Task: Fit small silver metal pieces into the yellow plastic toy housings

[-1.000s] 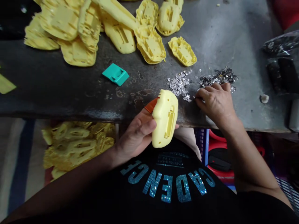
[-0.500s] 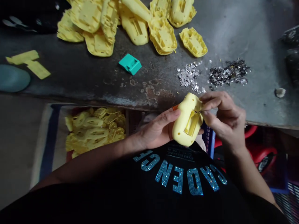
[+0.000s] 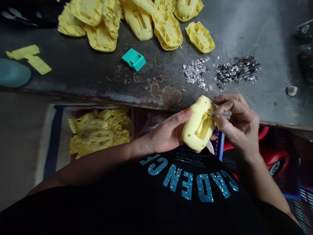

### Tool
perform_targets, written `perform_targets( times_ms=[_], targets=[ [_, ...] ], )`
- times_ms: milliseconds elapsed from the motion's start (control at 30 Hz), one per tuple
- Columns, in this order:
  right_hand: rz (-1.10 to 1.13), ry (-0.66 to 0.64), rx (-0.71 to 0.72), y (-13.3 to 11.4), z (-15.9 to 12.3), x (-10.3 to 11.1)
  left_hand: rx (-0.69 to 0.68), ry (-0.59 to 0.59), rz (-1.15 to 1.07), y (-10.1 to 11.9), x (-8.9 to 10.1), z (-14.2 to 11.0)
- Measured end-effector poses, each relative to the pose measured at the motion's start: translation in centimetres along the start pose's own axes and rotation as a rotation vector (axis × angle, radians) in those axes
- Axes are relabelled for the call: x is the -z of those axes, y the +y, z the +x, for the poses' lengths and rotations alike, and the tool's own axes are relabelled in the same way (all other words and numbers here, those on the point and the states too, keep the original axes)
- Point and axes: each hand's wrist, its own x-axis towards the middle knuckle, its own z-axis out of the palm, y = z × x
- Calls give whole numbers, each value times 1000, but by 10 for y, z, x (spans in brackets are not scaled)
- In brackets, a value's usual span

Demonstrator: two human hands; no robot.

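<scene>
My left hand (image 3: 167,133) is closed around a yellow plastic shell (image 3: 193,122), thumb on its near side and the other fingers mostly hidden beneath. The shell is tilted, with its long rectangular battery slot (image 3: 207,126) facing up; a small coil shows at the slot's lower end. Between the pinched thumb and forefinger of my right hand (image 3: 241,122) is a thin metal piece (image 3: 211,115), its tip at the slot's upper end. I cannot tell whether it is a tool or a contact.
On the dark workbench (image 3: 93,75) lie a shiny metal contact pile (image 3: 194,73), a darker pile (image 3: 238,70), a green plastic block (image 3: 134,59) and several yellow shells (image 3: 167,32). More yellow parts (image 3: 100,133) fill a box below the bench edge, left. Red items (image 3: 274,160) sit lower right.
The thin metal piece now shows more clearly between my right fingertips and the slot. The shell has turned slightly in my left hand. Bench objects appear a little higher in view.
</scene>
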Motion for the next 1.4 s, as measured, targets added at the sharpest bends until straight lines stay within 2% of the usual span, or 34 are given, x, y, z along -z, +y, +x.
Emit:
perform_targets(
  times_ms=[333, 500, 733, 933, 1000, 1067, 1200, 1400],
  targets=[
    [-20, -45, -5, -1, -1, 12, -1, -32, -67, -7, 6, 2],
    [-39, -76, -22, -1, -2, 15, 8, 33, -79, -10, 6, 2],
    [-94, -97, -20, -3, 0, 17, 36, -7, -49, -11, 7, 4],
    [-107, -108, -12, -1, 0, 15, -11, -20, -47, -15, 7, 7],
    [-123, -108, -5, -3, -1, 14, -45, 15, -28, -16, 6, 8],
    [-163, -106, 14, -5, 0, 13, -86, 98, -21, -17, 5, 8],
    [-290, -114, 87, -9, 1, 13, -85, 240, -8, -19, 4, 6],
    [-354, -169, 147, -10, 5, 15, -96, 243, -37, -16, 3, 4]
  ],
)
